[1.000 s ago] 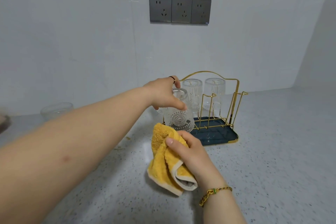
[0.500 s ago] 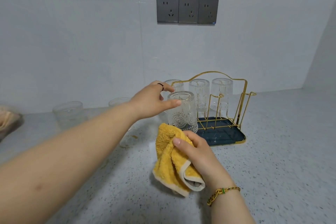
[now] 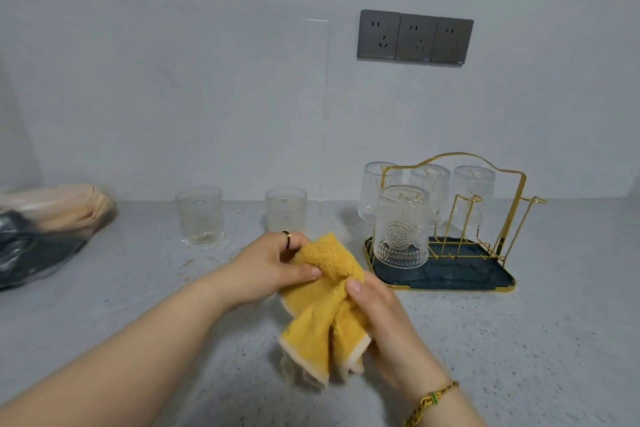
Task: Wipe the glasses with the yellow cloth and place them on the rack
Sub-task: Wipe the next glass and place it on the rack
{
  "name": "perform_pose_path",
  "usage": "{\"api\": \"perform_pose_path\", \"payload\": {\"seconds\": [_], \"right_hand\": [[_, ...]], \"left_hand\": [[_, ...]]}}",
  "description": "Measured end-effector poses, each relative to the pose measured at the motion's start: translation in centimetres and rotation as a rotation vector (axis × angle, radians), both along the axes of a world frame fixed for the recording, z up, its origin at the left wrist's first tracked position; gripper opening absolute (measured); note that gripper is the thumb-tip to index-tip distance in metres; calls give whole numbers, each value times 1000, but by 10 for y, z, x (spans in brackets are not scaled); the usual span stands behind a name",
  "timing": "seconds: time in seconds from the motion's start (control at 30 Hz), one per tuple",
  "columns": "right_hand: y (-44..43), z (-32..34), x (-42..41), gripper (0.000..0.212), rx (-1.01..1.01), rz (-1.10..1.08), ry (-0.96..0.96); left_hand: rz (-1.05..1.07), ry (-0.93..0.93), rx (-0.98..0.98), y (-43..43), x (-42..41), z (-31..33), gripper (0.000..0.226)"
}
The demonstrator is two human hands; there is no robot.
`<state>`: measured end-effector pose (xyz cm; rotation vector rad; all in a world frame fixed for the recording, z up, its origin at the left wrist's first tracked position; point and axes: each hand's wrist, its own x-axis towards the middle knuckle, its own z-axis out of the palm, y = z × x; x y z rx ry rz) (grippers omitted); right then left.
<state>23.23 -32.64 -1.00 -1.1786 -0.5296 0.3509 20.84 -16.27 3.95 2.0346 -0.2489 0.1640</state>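
Both hands hold the yellow cloth [image 3: 323,305] above the counter, in the middle of the view. My left hand [image 3: 268,265] grips its upper part, thumb on top. My right hand [image 3: 384,319] grips its right side, and the corners hang down. The gold wire rack [image 3: 485,218] with a dark tray stands to the right. Several patterned glasses hang upside down on it, the nearest one [image 3: 401,225] at its front left. Two more glasses stand upright by the wall, one [image 3: 200,217] on the left and one [image 3: 286,208] just behind my left hand.
A pile of plastic bags [image 3: 41,229] lies at the left edge of the speckled grey counter [image 3: 554,340]. A grey triple socket [image 3: 415,36] sits on the white wall above the rack. The wall runs close behind the glasses.
My left hand let go of the front glass, which now hangs on the rack, and came back to grip the cloth. The view shifted left, showing both upright glasses.
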Motion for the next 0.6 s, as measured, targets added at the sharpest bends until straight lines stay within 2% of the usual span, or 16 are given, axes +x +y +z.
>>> {"api": "perform_pose_path", "payload": {"seconds": [0.1,0.17,0.23,0.3,0.4,0.47,0.6], "right_hand": [[12,7,-12,63,-186,-11,-164],[21,17,-15,41,-263,-3,-208],[29,26,-14,20,-335,-83,-270],[38,30,-14,16,-396,-170,-354],[45,31,-12,7,-374,-215,-283],[45,25,-8,20,-330,-281,-195],[33,17,1,17,-176,-418,50]], "left_hand": [[-27,35,40,15,-11,14,9],[-29,36,58,25,-14,23,7],[-8,36,60,33,-12,27,18],[24,67,35,40,-10,27,23],[36,117,-6,43,-4,28,14],[57,137,-22,44,3,26,7],[185,159,-34,52,23,14,4]]}}
